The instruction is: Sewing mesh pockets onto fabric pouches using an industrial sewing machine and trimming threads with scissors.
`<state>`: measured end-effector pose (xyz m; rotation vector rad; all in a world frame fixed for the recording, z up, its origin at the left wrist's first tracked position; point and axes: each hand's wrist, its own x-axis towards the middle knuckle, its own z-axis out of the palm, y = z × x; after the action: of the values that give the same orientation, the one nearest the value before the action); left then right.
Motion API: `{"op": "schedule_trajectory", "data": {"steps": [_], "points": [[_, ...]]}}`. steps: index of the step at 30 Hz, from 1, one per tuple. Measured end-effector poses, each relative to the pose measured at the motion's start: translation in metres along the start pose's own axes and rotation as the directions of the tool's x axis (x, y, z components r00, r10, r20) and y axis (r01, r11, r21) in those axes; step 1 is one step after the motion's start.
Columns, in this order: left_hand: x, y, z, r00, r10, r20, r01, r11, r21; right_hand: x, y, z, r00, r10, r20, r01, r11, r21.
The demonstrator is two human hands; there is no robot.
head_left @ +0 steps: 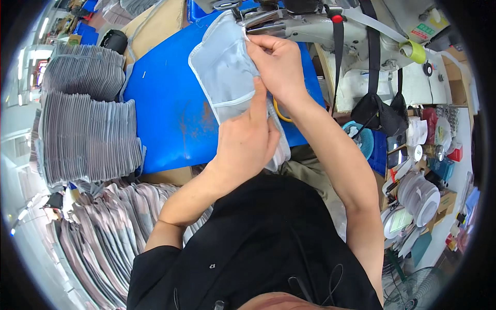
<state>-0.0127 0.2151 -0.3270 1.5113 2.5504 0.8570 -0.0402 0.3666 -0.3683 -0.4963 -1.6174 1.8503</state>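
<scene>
Grey fabric piece point(219, 64) is pinched at its right edge between the thumb and index finger of the right hand point(281, 67), near the sewing machine point(315, 28). The left hand point(240, 142) extends its index finger onto the cloth; its other fingers' grip cannot be told. Left of the right fingers, the piece overlies the blue counter point(165, 108). Both forearms angle inward.

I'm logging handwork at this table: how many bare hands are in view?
2. The left hand lies over the lower part of the pale grey fabric piece, index finger extended; the right hand pinches its upper right edge. No others show.
</scene>
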Motion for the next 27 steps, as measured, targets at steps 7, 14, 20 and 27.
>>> {"op": "schedule_trajectory", "data": {"steps": [7, 14, 20, 27], "points": [[-0.006, -0.007, 0.006, 0.997, -0.079, 0.019, 0.081, 0.986, -0.146, -0.014, -0.017, -0.015, 0.980, 0.032, 0.198, 0.015, 0.973, -0.230], [-0.038, -0.151, 0.038, 0.790, -0.445, -0.423, 0.320, 0.886, -0.335, -0.024, -0.010, -0.012, 0.970, -0.014, 0.243, 0.043, 0.993, -0.115], [-0.067, -0.171, 0.028, 0.761, -0.601, 0.243, 0.334, 0.042, -0.942, -0.016, -0.009, -0.019, 0.922, 0.131, 0.364, -0.246, 0.924, 0.292], [-0.084, -0.148, -0.003, 0.738, -0.675, -0.003, 0.193, 0.216, -0.957, -0.016, -0.010, -0.017, 0.907, 0.178, 0.381, -0.318, 0.883, 0.345]]}}
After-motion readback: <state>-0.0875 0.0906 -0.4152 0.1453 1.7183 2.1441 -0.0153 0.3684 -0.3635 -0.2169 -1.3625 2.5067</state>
